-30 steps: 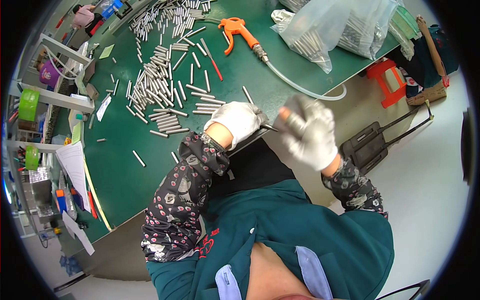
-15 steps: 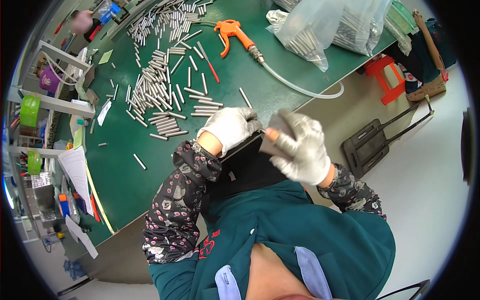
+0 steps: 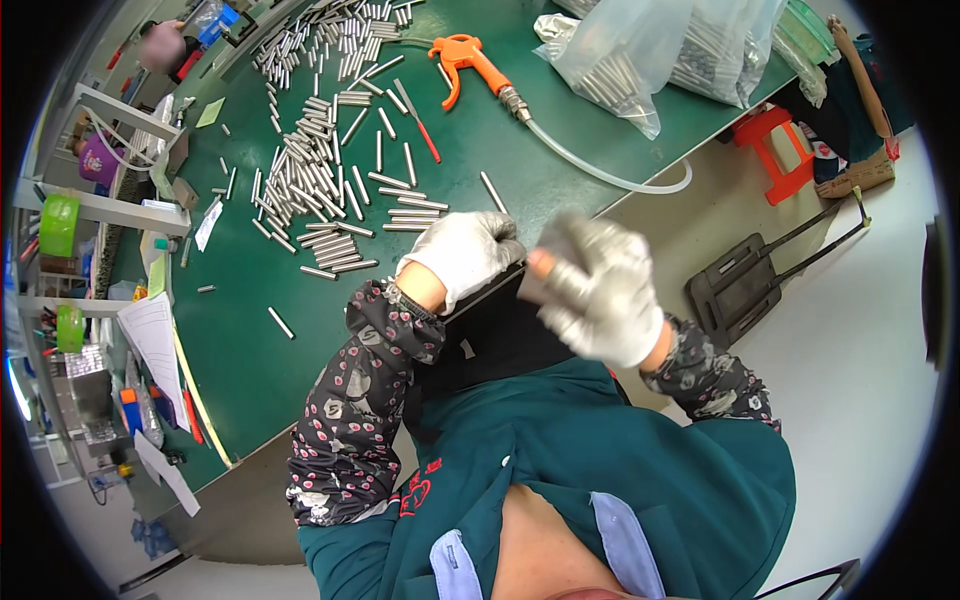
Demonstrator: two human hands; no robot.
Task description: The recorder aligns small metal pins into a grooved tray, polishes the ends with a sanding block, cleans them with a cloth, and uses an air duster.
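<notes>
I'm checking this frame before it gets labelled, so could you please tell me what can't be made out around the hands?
- Right hand, head view: motion blur smears the glove; whatever the fingers pinch cannot be told.
- Left hand, head view: its curled glove covers the palm, so any contents are hidden.
- Dark flat piece beneath both hands: mostly covered by them; its kind is unclear.
- Clear bags: cut off by the top rim.

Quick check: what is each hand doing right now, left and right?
Left hand: gloved, curled at the table edge; contents cannot be told.
Right hand: gloved, blurred, fingers bent; holding anything cannot be told.
</notes>
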